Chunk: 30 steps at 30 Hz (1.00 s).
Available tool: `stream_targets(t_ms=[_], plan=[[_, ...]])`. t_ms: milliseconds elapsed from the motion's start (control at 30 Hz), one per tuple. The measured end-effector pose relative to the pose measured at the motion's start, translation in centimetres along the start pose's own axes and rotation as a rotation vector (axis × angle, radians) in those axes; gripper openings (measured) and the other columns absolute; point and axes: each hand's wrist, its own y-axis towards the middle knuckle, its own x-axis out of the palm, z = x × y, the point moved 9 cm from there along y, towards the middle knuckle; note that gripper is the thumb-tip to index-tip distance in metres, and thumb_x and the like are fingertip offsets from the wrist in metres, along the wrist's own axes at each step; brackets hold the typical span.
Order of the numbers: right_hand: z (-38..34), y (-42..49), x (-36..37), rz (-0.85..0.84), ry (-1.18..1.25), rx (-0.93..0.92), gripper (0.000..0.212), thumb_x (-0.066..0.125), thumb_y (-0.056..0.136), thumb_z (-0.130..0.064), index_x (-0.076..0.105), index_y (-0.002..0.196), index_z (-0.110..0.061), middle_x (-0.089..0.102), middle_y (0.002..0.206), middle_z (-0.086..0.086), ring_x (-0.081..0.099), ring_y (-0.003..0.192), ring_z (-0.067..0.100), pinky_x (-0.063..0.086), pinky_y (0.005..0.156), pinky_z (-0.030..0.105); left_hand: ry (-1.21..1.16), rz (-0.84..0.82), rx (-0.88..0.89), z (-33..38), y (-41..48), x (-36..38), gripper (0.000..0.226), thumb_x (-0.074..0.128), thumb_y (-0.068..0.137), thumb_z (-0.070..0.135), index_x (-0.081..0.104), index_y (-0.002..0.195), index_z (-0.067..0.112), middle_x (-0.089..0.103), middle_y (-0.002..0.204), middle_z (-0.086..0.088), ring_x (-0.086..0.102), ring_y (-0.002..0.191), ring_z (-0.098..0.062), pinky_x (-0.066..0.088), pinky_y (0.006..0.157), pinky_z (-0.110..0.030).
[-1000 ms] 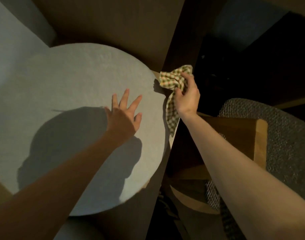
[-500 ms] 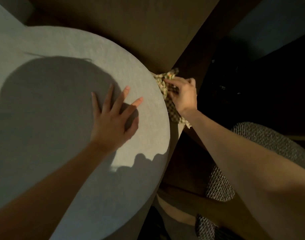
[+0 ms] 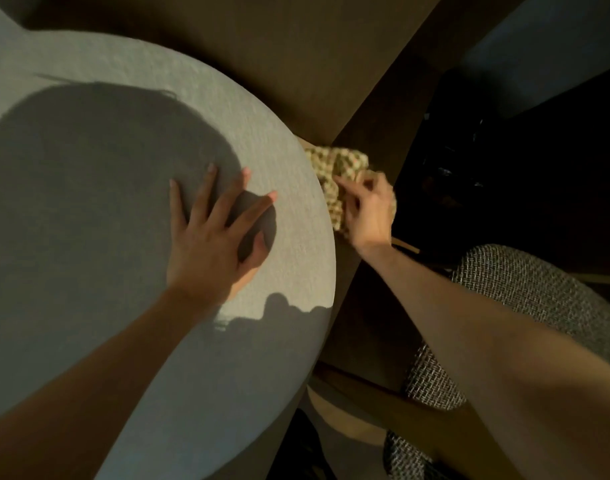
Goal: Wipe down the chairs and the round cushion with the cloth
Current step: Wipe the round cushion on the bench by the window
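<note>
A large round grey cushion fills the left of the head view, partly shaded by my own shadow. My left hand rests flat on its top with the fingers spread. My right hand grips a bunched green-and-cream checked cloth against the cushion's right edge. A chair with a grey woven seat and a wooden frame stands at the lower right, partly hidden by my right forearm.
Brown floor lies beyond the cushion at the top. A very dark area takes up the upper right, with its contents unreadable. A narrow gap separates the cushion from the chair.
My right hand has brought the cloth down from above the cushion's rim to its side edge. My view has moved closer over the cushion; my left hand stays pressed on top.
</note>
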Motion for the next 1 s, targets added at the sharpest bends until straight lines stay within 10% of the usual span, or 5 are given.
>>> stream_targets(t_ms=[133, 233, 467, 667, 1000], plan=[[-1.1, 2.4, 3.5, -0.346, -0.225, -0.152, 0.054, 0.040, 0.099, -0.017, 0.028, 0.146, -0.043, 0.018, 0.157, 0.008, 0.012, 0.143, 0.037, 0.008, 0.115, 0.058, -0.022, 0.019, 0.002, -0.1, 0.1, -0.3, 0.048, 0.036, 0.095, 0.046, 0.045, 0.140, 0.031, 0.036, 0.151, -0.008, 0.024, 0.142, -0.036, 0.014, 0.110, -0.066], [1.2, 0.7, 5.7, -0.501, -0.363, -0.124, 0.050, 0.017, 0.103, -0.037, -0.007, 0.144, -0.053, -0.013, 0.160, -0.001, -0.019, 0.142, 0.040, -0.019, 0.109, 0.055, -0.029, 0.037, 0.008, -0.1, 0.1, -0.5, 0.048, 0.037, 0.095, 0.045, 0.048, 0.138, 0.028, 0.039, 0.149, -0.009, 0.027, 0.141, -0.037, 0.015, 0.109, -0.067], [3.1, -4.4, 5.8, -0.490, -0.303, -0.012, 0.057, 0.018, 0.103, -0.039, -0.026, 0.137, -0.051, -0.024, 0.157, 0.002, -0.035, 0.136, 0.029, -0.020, 0.107, 0.044, -0.055, -0.072, -0.024, -0.2, -0.3, -0.3, 0.049, 0.033, 0.095, 0.041, 0.040, 0.143, 0.033, 0.025, 0.156, -0.004, 0.016, 0.145, -0.033, 0.007, 0.113, -0.062], [2.9, -9.8, 6.3, -0.496, -0.448, -0.040, 0.075, 0.045, 0.097, -0.031, -0.005, 0.152, -0.025, -0.019, 0.157, 0.011, -0.023, 0.142, 0.035, -0.008, 0.118, 0.047, -0.160, -0.080, -0.063, 0.1, -4.7, -1.1, 0.051, 0.035, 0.095, 0.033, 0.036, 0.146, 0.029, 0.025, 0.156, -0.002, 0.017, 0.145, -0.028, 0.007, 0.118, -0.051], [0.2, -24.6, 8.1, -0.436, -0.380, 0.093, 0.054, 0.031, 0.103, -0.024, 0.012, 0.151, -0.013, -0.007, 0.160, 0.011, -0.013, 0.146, 0.031, -0.006, 0.117, 0.041, -0.192, -0.052, -0.055, -0.2, -23.6, -4.1, 0.048, 0.039, 0.094, 0.035, 0.043, 0.141, 0.029, 0.035, 0.152, -0.003, 0.026, 0.142, -0.025, 0.010, 0.115, -0.045]])
